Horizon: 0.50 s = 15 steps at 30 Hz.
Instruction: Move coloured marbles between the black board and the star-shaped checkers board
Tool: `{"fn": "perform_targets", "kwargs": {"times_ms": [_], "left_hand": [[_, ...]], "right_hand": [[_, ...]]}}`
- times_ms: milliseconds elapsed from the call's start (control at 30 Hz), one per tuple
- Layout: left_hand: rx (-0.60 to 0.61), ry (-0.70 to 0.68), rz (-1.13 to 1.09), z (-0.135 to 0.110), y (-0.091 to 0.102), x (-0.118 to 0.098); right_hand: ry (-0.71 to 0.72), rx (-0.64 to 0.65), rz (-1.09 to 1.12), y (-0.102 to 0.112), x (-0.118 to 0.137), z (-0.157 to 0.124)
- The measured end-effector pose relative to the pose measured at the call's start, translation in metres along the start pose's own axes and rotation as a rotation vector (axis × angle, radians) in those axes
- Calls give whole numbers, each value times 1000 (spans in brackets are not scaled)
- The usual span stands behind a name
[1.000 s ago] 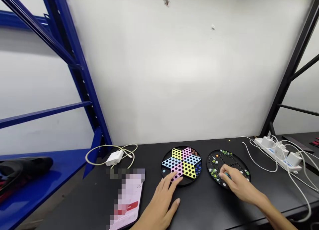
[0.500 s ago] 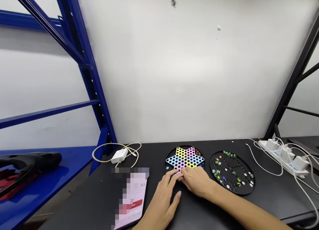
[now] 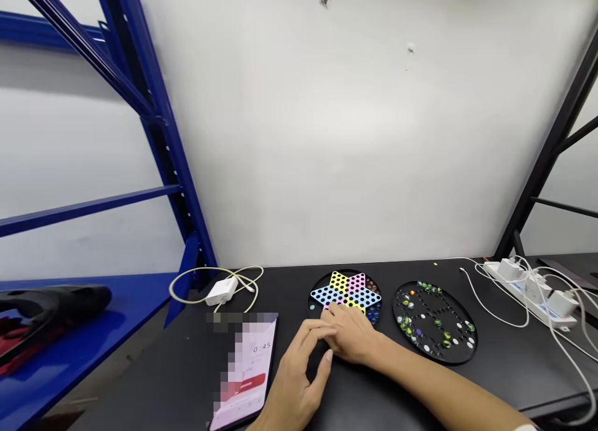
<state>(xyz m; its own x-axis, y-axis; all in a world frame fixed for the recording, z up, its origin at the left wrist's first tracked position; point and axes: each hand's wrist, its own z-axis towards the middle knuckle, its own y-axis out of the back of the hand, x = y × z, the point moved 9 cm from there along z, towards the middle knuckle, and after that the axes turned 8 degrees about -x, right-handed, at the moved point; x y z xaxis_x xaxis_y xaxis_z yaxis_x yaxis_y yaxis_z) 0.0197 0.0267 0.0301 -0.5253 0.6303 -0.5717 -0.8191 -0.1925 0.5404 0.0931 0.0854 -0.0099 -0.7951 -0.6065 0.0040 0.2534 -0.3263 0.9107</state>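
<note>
A round Chinese checkers board (image 3: 359,282) with a coloured six-pointed star lies on the black table; marbles show in its side pockets at right. My right hand (image 3: 349,334) rests over the near edge of this board, fingers curled and pointing down. What its fingertips touch or hold is hidden. Just left of it and nearer to me is my left hand (image 3: 296,369), with its thumb held apart and its fingers bent loosely. Its fingertips reach the side of the right hand, and I see nothing in its grasp.
A round black tray (image 3: 432,316) with scattered marbles and white pieces sits to the right. At left lie a phone (image 3: 247,378) and a white charger (image 3: 222,291) with its cable. A power strip (image 3: 527,294) with plugs stands far right; a blue shelf frame (image 3: 175,169) rises at left.
My right hand has shifted left along the near edge of the board. The left hand has drawn back slightly from the board, its fingers more bent. The view has shifted a little.
</note>
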Motion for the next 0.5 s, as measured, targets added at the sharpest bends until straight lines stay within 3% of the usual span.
{"fn": "perform_targets", "kwargs": {"times_ms": [200,500], "left_hand": [[5,-10,-19,-1,0,-2],[62,13,-21,-2,-6,1]], "right_hand": [[-31,-93,29,6,3,-15],[1,-5,24,2,2,-11]]}}
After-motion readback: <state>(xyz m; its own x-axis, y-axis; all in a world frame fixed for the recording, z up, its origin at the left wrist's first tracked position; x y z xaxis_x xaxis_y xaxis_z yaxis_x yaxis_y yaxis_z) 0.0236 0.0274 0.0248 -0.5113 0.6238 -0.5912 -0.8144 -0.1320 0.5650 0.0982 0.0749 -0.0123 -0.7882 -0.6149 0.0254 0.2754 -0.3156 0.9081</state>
